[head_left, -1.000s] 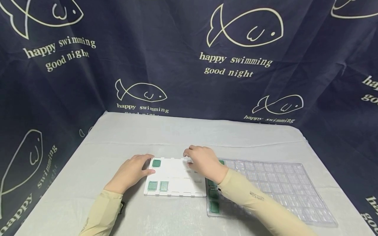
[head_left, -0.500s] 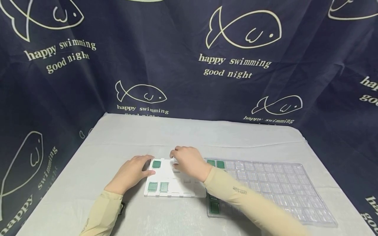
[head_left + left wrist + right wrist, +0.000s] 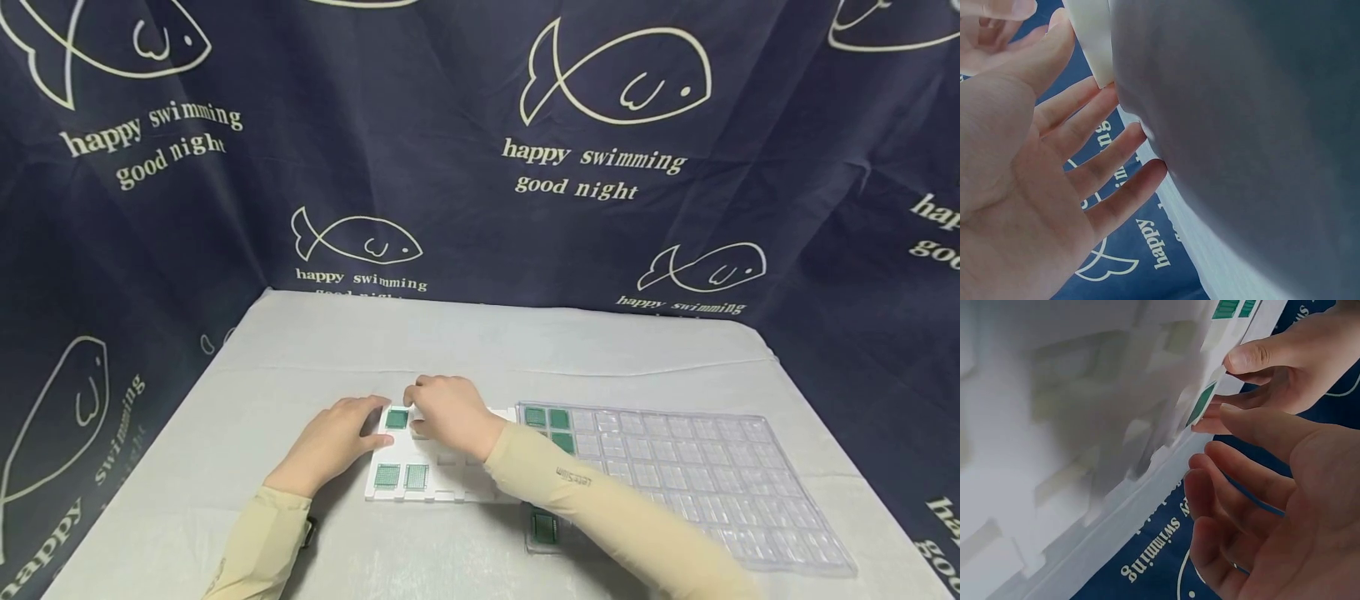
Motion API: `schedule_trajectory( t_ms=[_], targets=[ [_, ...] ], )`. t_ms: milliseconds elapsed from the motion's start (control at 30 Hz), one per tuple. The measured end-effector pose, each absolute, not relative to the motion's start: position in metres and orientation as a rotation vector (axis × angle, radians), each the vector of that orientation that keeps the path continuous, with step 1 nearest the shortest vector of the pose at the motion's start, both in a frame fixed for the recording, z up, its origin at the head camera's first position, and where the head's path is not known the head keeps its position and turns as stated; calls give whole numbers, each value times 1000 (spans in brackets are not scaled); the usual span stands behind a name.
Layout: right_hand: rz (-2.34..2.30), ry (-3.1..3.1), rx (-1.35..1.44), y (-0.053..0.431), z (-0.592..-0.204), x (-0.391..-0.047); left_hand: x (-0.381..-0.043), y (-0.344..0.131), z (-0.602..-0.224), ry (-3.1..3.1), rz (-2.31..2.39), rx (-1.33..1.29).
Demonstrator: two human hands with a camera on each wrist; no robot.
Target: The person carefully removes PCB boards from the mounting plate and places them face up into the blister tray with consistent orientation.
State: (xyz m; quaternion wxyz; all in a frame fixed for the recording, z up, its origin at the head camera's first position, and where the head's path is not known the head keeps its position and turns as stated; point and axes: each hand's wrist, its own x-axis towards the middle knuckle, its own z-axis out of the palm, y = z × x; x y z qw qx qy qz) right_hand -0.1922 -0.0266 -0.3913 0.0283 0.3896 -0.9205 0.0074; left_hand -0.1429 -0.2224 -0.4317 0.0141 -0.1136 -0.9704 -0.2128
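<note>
In the head view, my left hand [image 3: 337,437] rests at the left edge of a white slotted tray [image 3: 401,452], thumb and fingers apart. Its fingers look nearly straight in the left wrist view, touching the tray's corner. My right hand [image 3: 453,417] hovers over the tray's far row, close to a small green perforated circuit board [image 3: 397,419]. In the right wrist view, its thumb stands apart from loosely bent fingers, and nothing shows between them. Two more green circuit boards [image 3: 402,477] lie in the tray's near row. My right hand and forearm hide part of the tray.
Right of the white tray lies a clear plastic compartment tray [image 3: 690,475]. Several green boards [image 3: 559,419] sit in its leftmost columns, partly hidden by my right sleeve [image 3: 592,496]. A light cloth [image 3: 337,350] covers the table, and a dark fish-print curtain [image 3: 480,208] surrounds it.
My right hand has moved left across the white tray towards the far-left board, uncovering boards in the clear tray. My left hand stays in place.
</note>
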Motion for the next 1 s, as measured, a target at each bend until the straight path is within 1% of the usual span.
schedule_trajectory(
  t_ms=[567, 1000],
  targets=[
    [17, -2891, 1226, -47, -400, -194, -143, -223, -434, -3018, -637, -371],
    [-24, -2908, 1191, -54, -405, -195, -140, -221, -428, -3012, -650, -378]
  ],
)
